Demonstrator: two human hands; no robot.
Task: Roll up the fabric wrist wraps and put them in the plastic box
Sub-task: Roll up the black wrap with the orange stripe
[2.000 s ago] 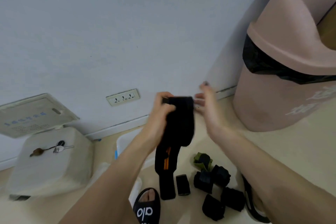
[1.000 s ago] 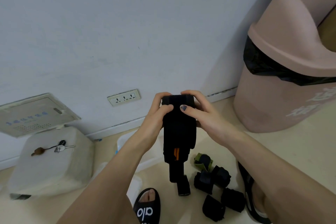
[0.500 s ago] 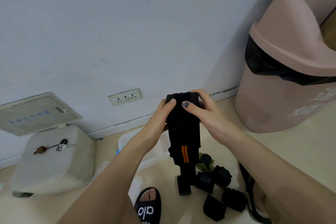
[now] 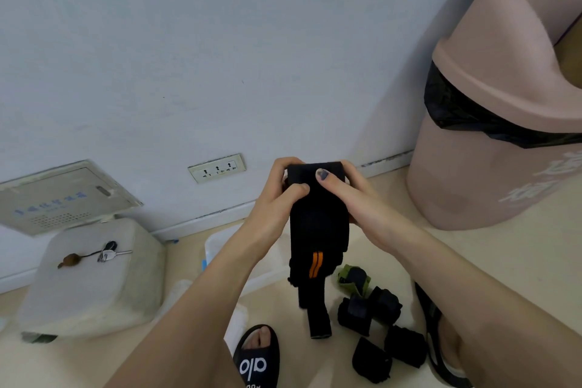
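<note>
Gripping one long black fabric wrist wrap with two orange stripes (image 4: 318, 230), the left hand (image 4: 277, 198) and right hand (image 4: 349, 195) both curl round its rolled top end, above the floor (image 4: 519, 255); its tail hangs down. Four rolled black wraps (image 4: 382, 304) and one olive-green rolled wrap (image 4: 352, 280) lie on the floor. One clear plastic box (image 4: 217, 246) sits near the wall edge, partly hidden by the left forearm. Two black slippers (image 4: 256, 359) and one pink lidded bin (image 4: 491, 148) stand nearby.
</note>
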